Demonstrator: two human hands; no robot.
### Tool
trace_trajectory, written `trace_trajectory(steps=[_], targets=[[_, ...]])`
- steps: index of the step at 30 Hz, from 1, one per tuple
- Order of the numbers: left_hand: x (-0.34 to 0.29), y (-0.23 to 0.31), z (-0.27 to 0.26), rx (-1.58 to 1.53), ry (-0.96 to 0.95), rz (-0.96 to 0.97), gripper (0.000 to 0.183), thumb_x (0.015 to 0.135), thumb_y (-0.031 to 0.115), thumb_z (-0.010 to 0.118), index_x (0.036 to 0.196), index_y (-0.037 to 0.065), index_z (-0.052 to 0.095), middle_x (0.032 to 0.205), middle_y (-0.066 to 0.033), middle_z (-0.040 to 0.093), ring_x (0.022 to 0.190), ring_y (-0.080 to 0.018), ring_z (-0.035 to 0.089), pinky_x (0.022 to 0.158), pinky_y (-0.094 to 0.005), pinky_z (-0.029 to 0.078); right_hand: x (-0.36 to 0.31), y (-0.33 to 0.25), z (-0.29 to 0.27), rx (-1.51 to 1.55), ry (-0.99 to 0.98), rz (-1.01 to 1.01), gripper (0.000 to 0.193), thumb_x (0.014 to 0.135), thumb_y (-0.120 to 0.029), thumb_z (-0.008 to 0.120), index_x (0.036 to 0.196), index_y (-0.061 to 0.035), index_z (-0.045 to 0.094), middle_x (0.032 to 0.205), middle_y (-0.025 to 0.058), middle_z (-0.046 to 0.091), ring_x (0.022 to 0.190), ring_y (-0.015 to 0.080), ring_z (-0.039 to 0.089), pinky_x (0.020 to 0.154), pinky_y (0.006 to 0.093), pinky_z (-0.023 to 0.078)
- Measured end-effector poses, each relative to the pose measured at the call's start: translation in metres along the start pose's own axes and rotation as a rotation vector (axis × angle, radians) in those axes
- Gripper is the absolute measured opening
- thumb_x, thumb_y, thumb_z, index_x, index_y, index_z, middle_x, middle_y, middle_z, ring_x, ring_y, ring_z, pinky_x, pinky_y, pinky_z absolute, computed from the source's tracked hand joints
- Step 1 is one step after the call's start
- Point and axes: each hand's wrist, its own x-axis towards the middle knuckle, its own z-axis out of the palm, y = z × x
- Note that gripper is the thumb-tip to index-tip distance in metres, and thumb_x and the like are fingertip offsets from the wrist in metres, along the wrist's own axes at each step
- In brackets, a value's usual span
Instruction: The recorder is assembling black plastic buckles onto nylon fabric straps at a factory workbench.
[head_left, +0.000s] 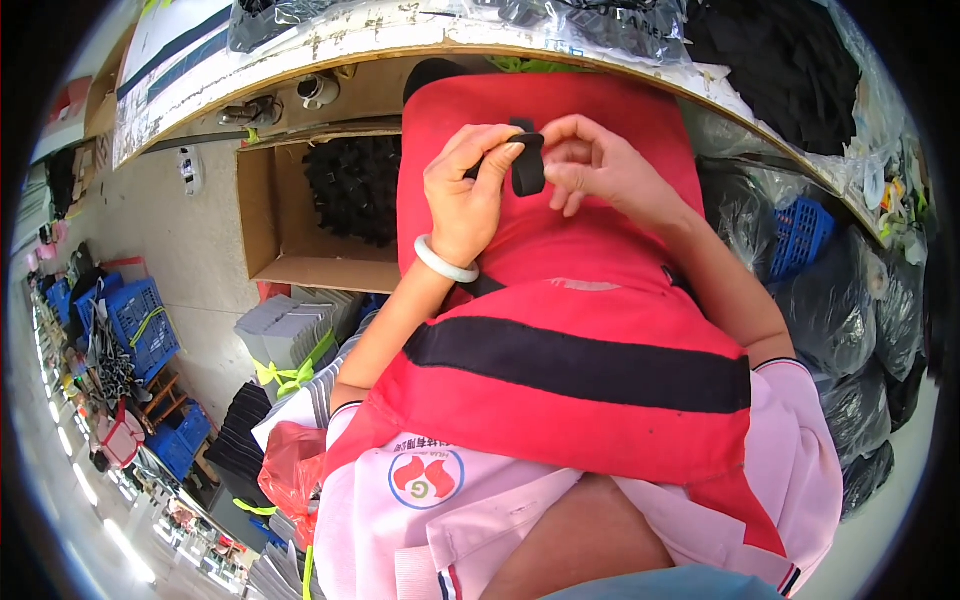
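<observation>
Over the red apron on my lap, my left hand (467,190) is closed, pinching a short black strap (529,172) between thumb and fingers. The strap bends into a loop, and one end hangs down. Some of it is hidden behind my fingers. Just to its right, my right hand (612,172) has its fingers loosely curved and apart. The thumb comes close to the strap; whether it touches I cannot tell. A pale bangle (446,260) circles my left wrist.
A worn white table edge (440,38) curves ahead of me. Dark pieces fill a cardboard box (320,268) at my left, near grey bundles (290,335). A heap of black pieces (775,65) lies on the table's right. Below stand plastic bags (830,310) and a blue basket (800,238).
</observation>
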Motion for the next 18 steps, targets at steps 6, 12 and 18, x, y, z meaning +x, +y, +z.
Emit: trace_trajectory(steps=[6, 12, 18], targets=[[0.0, 0.005, 0.004, -0.037, -0.027, 0.074, 0.015, 0.084, -0.006, 0.067, 0.098, -0.002, 0.07, 0.094, -0.0062, 0.065, 0.064, -0.0078, 0.056, 0.051, -0.0196, 0.043, 0.002, 0.006, 0.004, 0.037, 0.037, 0.0, 0.017, 0.091, -0.016, 0.066, 0.092, -0.0002, 0.062, 0.077, 0.0067, 0.065, 0.064, 0.011, 0.063, 0.057, 0.0238, 0.053], [-0.003, 0.005, -0.006, -0.045, -0.094, 0.036, 0.015, 0.084, -0.007, 0.067, 0.097, -0.002, 0.071, 0.094, -0.0072, 0.065, 0.067, -0.0086, 0.057, 0.052, -0.0201, 0.045, 0.005, 0.001, -0.001, 0.085, 0.063, -0.095, 0.021, 0.093, -0.02, 0.064, 0.105, -0.0022, 0.064, 0.084, 0.0026, 0.064, 0.064, 0.0084, 0.059, 0.06, 0.0226, 0.052], [-0.01, 0.006, -0.006, -0.021, -0.158, 0.052, 0.016, 0.082, -0.007, 0.067, 0.095, 0.0, 0.071, 0.092, -0.0061, 0.062, 0.065, -0.0083, 0.056, 0.054, -0.0209, 0.045, 0.01, 0.003, -0.001, -0.094, 0.174, -0.166, 0.012, 0.09, -0.014, 0.067, 0.095, -0.003, 0.066, 0.088, 0.0007, 0.063, 0.073, 0.0063, 0.057, 0.069, 0.0215, 0.048]])
